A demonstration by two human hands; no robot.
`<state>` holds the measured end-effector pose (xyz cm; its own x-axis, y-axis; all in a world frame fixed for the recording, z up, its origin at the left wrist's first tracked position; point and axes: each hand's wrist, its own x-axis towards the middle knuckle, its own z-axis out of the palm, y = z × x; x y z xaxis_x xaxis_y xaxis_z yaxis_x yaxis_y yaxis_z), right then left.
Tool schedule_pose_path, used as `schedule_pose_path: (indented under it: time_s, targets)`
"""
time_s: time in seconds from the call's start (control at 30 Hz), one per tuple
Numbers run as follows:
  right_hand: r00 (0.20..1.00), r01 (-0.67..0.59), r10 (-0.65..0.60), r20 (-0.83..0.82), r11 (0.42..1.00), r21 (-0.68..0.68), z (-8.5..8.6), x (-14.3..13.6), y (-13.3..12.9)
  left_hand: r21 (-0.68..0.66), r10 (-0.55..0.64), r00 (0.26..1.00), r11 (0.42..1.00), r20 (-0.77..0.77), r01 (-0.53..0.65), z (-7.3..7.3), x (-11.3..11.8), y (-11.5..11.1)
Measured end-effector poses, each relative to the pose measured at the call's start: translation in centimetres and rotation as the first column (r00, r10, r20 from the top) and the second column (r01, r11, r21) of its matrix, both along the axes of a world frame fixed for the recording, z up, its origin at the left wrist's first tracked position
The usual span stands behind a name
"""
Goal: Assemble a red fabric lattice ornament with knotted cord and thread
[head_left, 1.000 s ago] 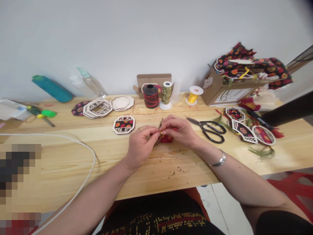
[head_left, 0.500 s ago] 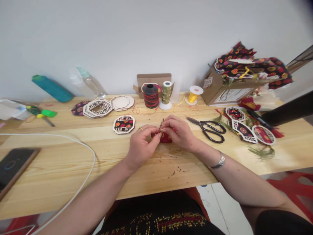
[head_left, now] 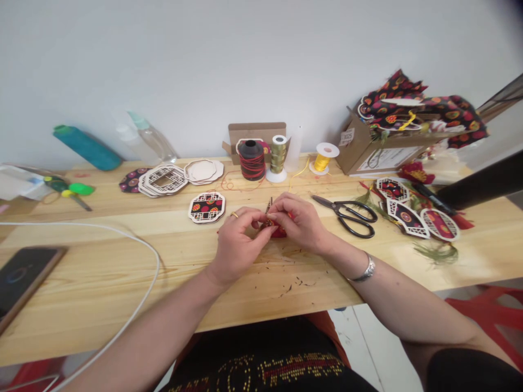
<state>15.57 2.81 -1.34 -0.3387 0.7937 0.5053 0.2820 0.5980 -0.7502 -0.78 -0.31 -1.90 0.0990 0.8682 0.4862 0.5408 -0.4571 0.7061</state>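
Red patterned piece (head_left: 279, 233): it sits between our two hands, at the middle of the counter (head_left: 183, 283), right in front of us. A thin, dark edge rises above our fingertips and points away from us, toward the wall. The long axis seems to run the same way, but our fingers cover too much for us to be sure. The part that shows looks like cloth, mostly red.

Our left hand (head_left: 237, 242) has its thumb and bent fingers pinching the piece from the left. Our right hand (head_left: 300, 220) pinches it from the right, fingers curled; we cannot tell whether thread lies between the tips.

The counter is pale, smooth wood with visible grain, scattered with small dark scraps near us. Left of the piece lies a flat, scallop-cornered ornament (head_left: 206, 207), dark floral fabric framed by pale cut-out lattice. To the right lie scissors (head_left: 345, 215) with looped black handles, blades pointing left and away. Beyond the piece stands a black cone of red thread (head_left: 252, 163).
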Motion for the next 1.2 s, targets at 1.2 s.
schedule_pose_path:
  time_s: [1.2]
  targets:
    - [0.97,-0.221,0.19,0.149,0.947,0.232,0.7,1.8,1.1,0.122,0.007,1.0,0.993,-0.012,-0.006,-0.1,0.0,0.0]
